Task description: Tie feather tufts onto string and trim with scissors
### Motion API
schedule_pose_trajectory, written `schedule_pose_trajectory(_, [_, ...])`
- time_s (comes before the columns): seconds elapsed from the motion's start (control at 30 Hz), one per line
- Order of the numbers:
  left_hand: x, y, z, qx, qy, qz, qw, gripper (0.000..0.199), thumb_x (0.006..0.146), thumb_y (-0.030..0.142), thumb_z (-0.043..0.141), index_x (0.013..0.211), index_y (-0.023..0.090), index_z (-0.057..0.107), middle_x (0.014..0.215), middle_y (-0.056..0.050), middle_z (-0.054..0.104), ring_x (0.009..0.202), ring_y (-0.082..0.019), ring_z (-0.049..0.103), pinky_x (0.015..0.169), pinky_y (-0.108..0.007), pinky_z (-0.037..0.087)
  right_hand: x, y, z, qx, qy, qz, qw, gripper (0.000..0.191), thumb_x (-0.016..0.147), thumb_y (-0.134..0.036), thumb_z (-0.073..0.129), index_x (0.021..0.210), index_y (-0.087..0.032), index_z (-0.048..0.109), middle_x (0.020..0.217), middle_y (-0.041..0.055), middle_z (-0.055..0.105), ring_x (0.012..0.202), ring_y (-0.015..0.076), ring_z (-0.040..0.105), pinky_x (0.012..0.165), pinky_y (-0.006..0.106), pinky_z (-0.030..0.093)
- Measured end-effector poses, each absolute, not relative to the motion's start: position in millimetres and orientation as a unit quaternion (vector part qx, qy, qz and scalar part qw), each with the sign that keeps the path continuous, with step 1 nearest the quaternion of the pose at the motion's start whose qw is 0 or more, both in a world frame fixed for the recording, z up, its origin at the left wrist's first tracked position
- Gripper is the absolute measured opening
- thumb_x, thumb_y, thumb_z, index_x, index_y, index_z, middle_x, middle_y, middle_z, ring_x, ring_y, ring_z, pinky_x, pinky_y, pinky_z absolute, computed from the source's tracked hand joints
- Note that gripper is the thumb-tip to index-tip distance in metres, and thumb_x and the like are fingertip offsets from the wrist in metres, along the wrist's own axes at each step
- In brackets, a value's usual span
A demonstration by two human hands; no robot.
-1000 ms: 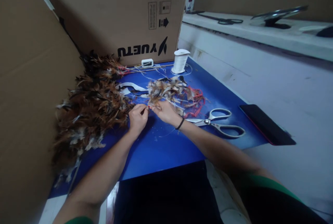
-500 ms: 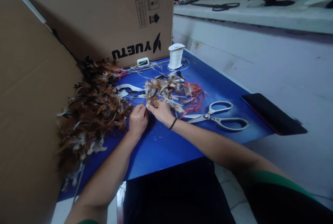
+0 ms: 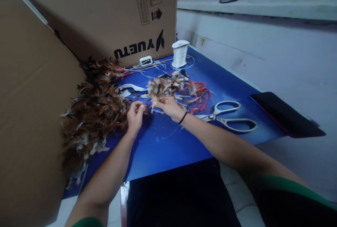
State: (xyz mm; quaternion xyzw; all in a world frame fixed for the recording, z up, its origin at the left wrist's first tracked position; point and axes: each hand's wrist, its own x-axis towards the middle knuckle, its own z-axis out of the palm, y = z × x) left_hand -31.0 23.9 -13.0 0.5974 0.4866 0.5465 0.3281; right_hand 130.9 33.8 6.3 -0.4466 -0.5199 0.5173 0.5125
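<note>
My right hand (image 3: 171, 108), a black band at its wrist, is closed in a pinch at the near edge of a small pile of brown, white and black feathers (image 3: 168, 85) strung on red cord (image 3: 204, 97). A bit of red and white shows at its fingertips. Just to the left, my left hand (image 3: 135, 115) has its fingers curled and thumb close to the index finger; what they hold, if anything, is too small to make out. Large scissors (image 3: 214, 117) lie right of my right hand. A big heap of brown feathers (image 3: 102, 111) spreads left of my left hand.
A white spool (image 3: 180, 54) stands at the back of the blue table (image 3: 168, 149), beside thin sticks and a small white case (image 3: 146, 60). Cardboard boxes (image 3: 105, 16) wall off the left and back. A black flat object (image 3: 286, 114) juts past the right edge.
My hands have moved apart a little, the left one to the left and its fingers loosening from the meeting point. The view has shifted slightly.
</note>
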Motion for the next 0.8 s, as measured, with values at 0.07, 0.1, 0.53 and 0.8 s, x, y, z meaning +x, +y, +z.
schedule_pose_trajectory(0.07, [-32.2,26.0,-15.4,0.570,0.478,0.547,0.383,0.025,0.083,0.039,0.055,0.096,0.018,0.060,0.085,-0.003,0.064,0.064,-0.012,0.061,0.055,-0.024,0.051,134.1,35.4,6.9,-0.450,-0.528,0.516,0.503,0.029,0.064,-0.041,0.068,0.066,-0.016,0.055,0.065,-0.0005,0.054,0.065,0.0113,0.046,0.062,0.026,0.038])
schedule_pose_trajectory(0.1, [-32.3,26.2,-16.0,0.574,0.474,0.538,0.396,0.026,0.083,0.041,0.056,0.095,0.018,0.061,0.085,-0.003,0.064,0.064,-0.013,0.061,0.054,-0.023,0.050,134.9,35.9,6.8,-0.452,-0.531,0.514,0.501,0.029,0.064,-0.041,0.068,0.065,-0.015,0.055,0.065,-0.0003,0.055,0.064,0.0112,0.046,0.062,0.026,0.038])
schedule_pose_trajectory(0.53, [-32.6,22.9,-16.2,0.627,0.446,0.494,0.405,0.022,0.079,0.038,0.063,0.078,0.016,0.067,0.061,0.002,0.061,0.055,-0.010,0.054,0.057,-0.023,0.046,136.0,34.4,1.3,-0.439,-0.576,0.511,0.464,0.034,0.067,-0.045,0.069,0.061,-0.017,0.049,0.058,-0.0052,0.042,0.059,0.0088,0.037,0.057,0.026,0.033])
schedule_pose_trajectory(0.8, [-30.8,22.6,-17.9,0.618,0.450,0.516,0.385,0.018,0.080,0.034,0.063,0.076,0.016,0.066,0.061,0.002,0.058,0.053,-0.009,0.052,0.055,-0.022,0.044,134.7,30.6,6.8,-0.470,-0.574,0.505,0.442,0.027,0.064,-0.035,0.066,0.057,-0.017,0.048,0.056,-0.0069,0.038,0.056,0.0071,0.032,0.055,0.025,0.025])
